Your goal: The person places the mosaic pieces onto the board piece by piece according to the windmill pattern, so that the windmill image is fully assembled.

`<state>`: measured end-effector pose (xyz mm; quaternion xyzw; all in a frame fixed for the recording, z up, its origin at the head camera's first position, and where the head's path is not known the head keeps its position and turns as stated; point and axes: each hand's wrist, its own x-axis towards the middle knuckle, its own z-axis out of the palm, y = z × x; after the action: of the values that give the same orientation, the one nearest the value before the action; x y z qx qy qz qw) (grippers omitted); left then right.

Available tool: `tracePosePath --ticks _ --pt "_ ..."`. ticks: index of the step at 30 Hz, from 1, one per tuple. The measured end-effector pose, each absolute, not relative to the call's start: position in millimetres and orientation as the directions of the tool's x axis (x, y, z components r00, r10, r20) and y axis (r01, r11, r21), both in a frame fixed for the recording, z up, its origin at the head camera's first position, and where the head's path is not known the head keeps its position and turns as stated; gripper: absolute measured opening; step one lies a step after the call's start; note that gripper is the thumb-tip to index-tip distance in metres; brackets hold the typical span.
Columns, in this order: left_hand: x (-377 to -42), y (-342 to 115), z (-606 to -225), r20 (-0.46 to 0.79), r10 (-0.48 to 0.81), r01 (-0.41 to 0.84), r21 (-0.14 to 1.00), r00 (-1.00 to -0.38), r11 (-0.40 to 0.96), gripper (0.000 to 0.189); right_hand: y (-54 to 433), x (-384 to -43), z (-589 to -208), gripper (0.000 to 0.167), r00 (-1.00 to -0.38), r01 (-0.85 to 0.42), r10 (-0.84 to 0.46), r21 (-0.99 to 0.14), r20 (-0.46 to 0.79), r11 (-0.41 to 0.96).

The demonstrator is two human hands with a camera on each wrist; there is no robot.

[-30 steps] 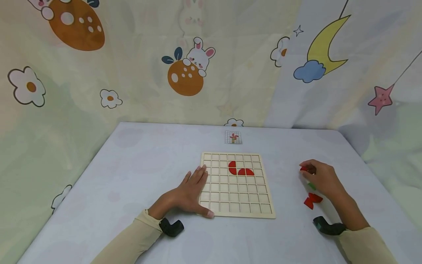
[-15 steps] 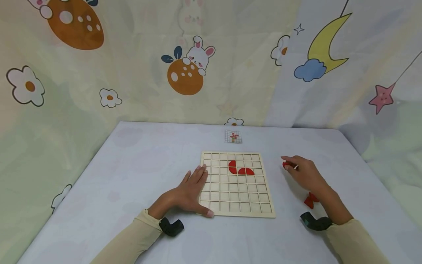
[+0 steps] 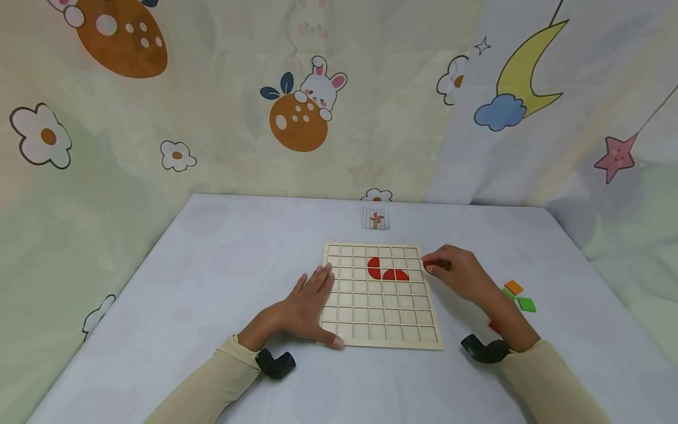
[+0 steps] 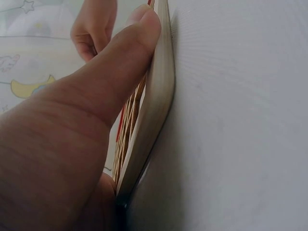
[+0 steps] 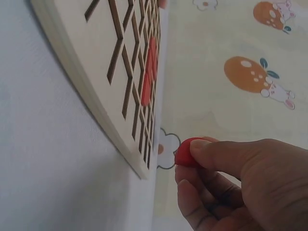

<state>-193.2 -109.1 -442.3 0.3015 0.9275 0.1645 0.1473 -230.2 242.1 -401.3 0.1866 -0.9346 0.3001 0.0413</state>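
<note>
While left hand (image 3: 303, 311) flat on wooden grid (image 3: 376, 313), right hand (image 3: 459, 273) tight on curved red piece (image 5: 185, 153).

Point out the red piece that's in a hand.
The red piece pinched in the right hand, near the board. The other red pieces lie in the board's grid, except one partly hidden by the right forearm.

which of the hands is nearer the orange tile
Right. The right hand, pinching a red piece by the grid board, is left of the orange tile; the left hand rests on the board's left edge, with the board between it and the tile.
</note>
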Motion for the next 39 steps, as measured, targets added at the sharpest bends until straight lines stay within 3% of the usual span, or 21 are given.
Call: tracePosePath --ticks 14,27,39 --pt "-193.2 -109.3 -441.5 -0.182 0.597 0.499 0.394 -0.781 0.772 0.135 195.6 -232.2 -404.3 0.023 -0.873 -0.465 -0.448 -0.61 0.194 0.641" --pt "-193.1 -108.5 -440.1 -0.189 0.604 0.506 0.389 -0.774 0.77 0.135 150.9 -233.2 -401.8 0.015 -0.869 -0.41 -0.485 -0.696 0.1 0.59" --pt "-194.4 -108.9 -440.3 -0.187 0.609 0.511 0.39 -0.771 0.766 0.136 130.0 -237.7 -409.9 0.016 -0.847 -0.41 -0.53 -0.69 0.045 0.597"
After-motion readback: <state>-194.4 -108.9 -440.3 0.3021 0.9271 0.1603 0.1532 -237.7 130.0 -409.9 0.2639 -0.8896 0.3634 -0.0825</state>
